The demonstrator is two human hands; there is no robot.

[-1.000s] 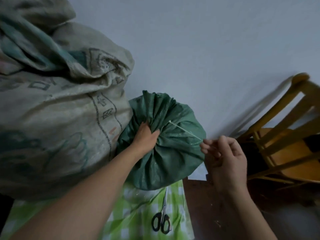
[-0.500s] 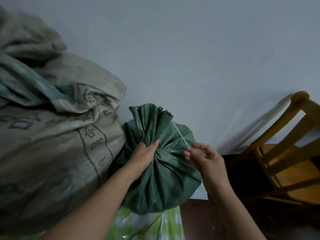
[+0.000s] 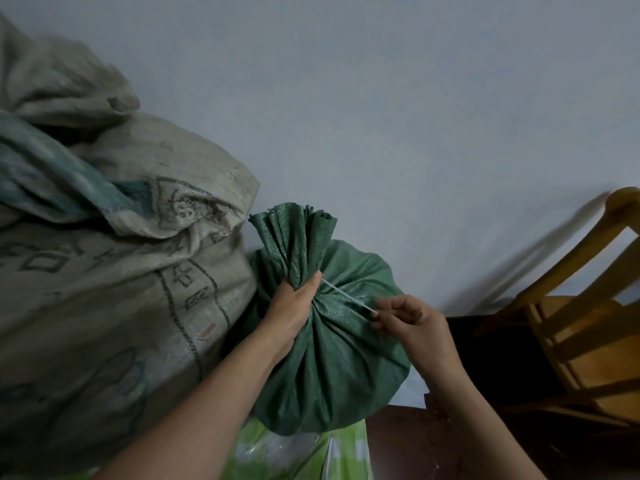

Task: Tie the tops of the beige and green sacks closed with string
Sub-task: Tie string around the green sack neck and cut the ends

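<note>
A small green sack [image 3: 332, 368] stands in the middle with its top gathered into an upright pleated bunch. My left hand [image 3: 294, 310] grips the neck of that bunch just below the pleats. A thin white string [image 3: 348, 297] runs taut from the neck down to the right. My right hand [image 3: 410, 322] pinches the string's end between thumb and fingers, close beside the sack. A big beige sack [image 3: 104, 289] with dark printed marks leans at the left, its top folded over loosely.
A wooden chair [image 3: 588, 320] stands at the right against the pale wall [image 3: 415, 116]. A green-and-white checked cloth [image 3: 301, 455] lies under the green sack. Dark floor shows at the lower right.
The view has tilted up, so the scissors on the cloth are out of sight. The gathered top now stands upright. My right hand has moved in closer to the sack, string shorter between hands.
</note>
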